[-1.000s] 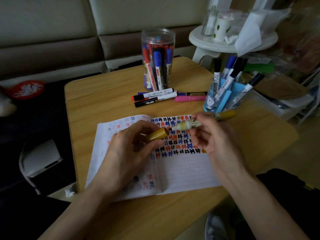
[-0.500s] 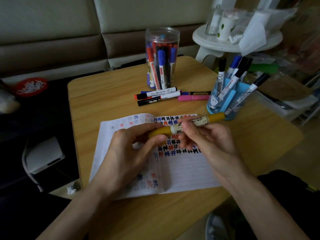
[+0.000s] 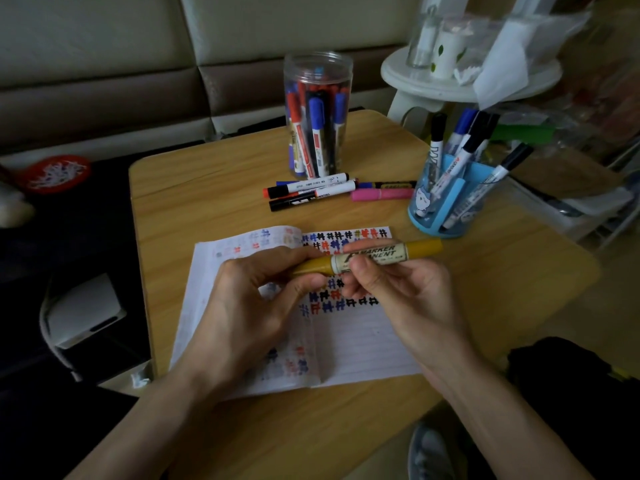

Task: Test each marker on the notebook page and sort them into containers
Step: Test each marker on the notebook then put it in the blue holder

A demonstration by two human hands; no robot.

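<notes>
At table's rear: clear jar (image 3: 318, 81) holding markers (image 3: 313, 133); blue holder (image 3: 446, 202) likewise.

— Where do we look from?
— From the head, a single wide-angle view, facing forward and down onto the wooden table (image 3: 207, 188).
— How near are we?
— Close: the notebook (image 3: 363, 341) sits mid-frame just below us, and the sofa back (image 3: 104, 64) runs along the top.

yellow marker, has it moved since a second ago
Yes. Judged against the blue pen holder, the yellow marker has slid left, and its tip now sits inside the cap that the left hand holds.
</notes>
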